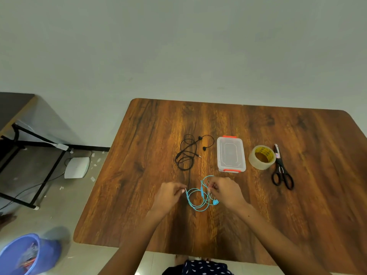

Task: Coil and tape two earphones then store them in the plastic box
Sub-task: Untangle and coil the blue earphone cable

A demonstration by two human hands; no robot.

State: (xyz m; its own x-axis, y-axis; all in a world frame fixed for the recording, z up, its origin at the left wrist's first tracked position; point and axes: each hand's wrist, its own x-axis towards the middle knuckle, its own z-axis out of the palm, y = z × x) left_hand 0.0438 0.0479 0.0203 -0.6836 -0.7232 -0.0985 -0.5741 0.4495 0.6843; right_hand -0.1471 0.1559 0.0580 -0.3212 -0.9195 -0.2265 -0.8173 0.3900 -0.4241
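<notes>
A light blue earphone lies in loose loops on the wooden table near its front middle. My left hand pinches its plug end at the left of the loops. My right hand pinches the cable at the right, with an earbud hanging just below it. A black earphone lies loosely tangled further back. To its right stands the clear plastic box with orange latches, its lid on. Beside the box are a roll of clear tape and black scissors.
A blue bucket stands on the floor at the lower left. A dark-framed table and a white device with cables sit on the floor to the left. The wall is just behind the table.
</notes>
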